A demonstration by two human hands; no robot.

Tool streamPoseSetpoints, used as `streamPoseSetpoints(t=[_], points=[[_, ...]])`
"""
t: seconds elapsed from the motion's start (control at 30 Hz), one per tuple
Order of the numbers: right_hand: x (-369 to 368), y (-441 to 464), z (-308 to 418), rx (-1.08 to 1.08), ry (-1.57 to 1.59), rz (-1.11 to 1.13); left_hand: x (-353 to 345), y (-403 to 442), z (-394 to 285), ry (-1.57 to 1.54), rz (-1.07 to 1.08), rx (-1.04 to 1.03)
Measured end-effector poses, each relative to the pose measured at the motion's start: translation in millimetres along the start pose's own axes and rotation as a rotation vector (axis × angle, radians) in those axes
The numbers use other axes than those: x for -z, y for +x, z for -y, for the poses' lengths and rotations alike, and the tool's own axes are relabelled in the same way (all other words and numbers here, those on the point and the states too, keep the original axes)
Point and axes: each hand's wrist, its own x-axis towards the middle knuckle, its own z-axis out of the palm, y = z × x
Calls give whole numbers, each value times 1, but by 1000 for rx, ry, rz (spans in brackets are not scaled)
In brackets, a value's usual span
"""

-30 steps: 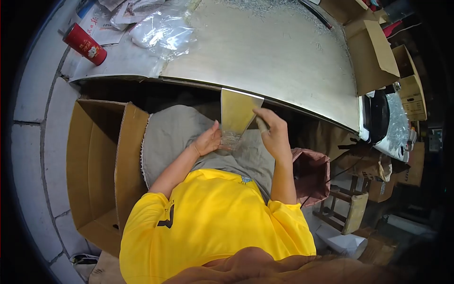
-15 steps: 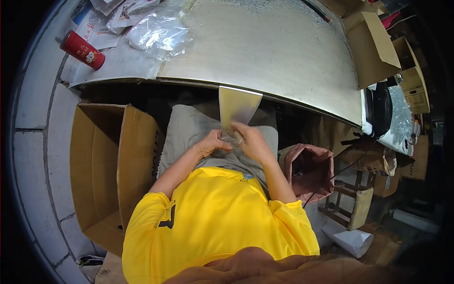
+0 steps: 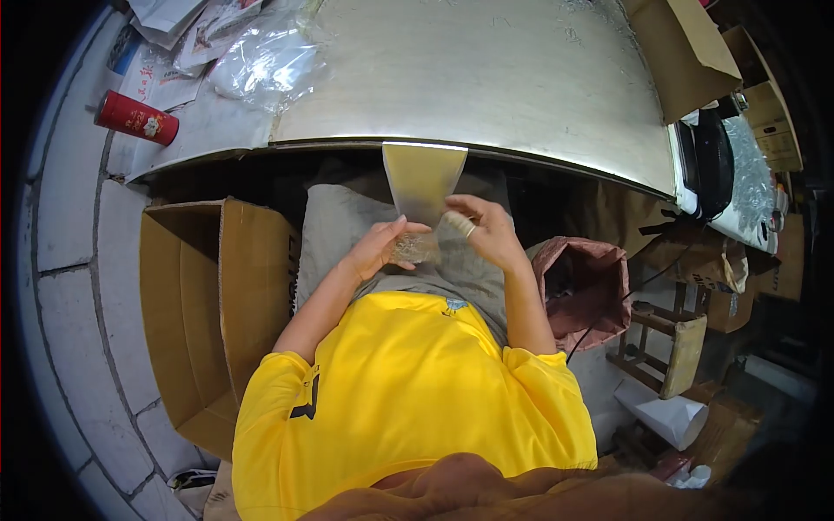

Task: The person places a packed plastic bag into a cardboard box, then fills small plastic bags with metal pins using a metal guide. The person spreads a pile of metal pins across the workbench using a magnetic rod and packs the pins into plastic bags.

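My left hand [image 3: 375,249] is curled around a clump of clear, thin, glittering pieces [image 3: 417,248] above my lap; their exact kind cannot be made out. To the right, my right hand [image 3: 488,233] is raised with its fingers bent and slightly apart, and nothing shows between them. A pale band [image 3: 458,223] wraps one of its fingers. Just beyond both hands, a flat, tapered, yellowish board [image 3: 424,178] juts from the table edge toward me. The right fingertips are close to the board's right side.
A metal-topped table [image 3: 469,78] spans the front, with clear plastic bags [image 3: 265,65] and a red canister [image 3: 136,118] at left. An open cardboard box [image 3: 256,295] stands left of my legs, a reddish sack [image 3: 580,291] right. A small wooden stool [image 3: 682,356] lies farther right.
My right hand has moved right, away from the clump and my left hand. The left fingers have loosened a little, showing more of the clump. The view has shifted slightly.
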Motion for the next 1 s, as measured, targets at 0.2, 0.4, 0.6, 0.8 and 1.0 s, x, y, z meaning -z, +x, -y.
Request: streamPoseSetpoints(t=[0.2,0.4,0.6,0.8,1.0], points=[[-9,7,-1,31,-74,34,-49,4,-37,164,7,-34],[108,-8,24,324,154,-361,-59,10,-65,-35,191,-201],[269,9,-34,349,-650,-1222,-41,15,-67,111,-5,-272],[350,22,-36,21,-1215,-1357,-58,20,-109,361,-268,-484],[317,141,34,595,-880,-922,-45,46,-162,950,-573,-1055]])
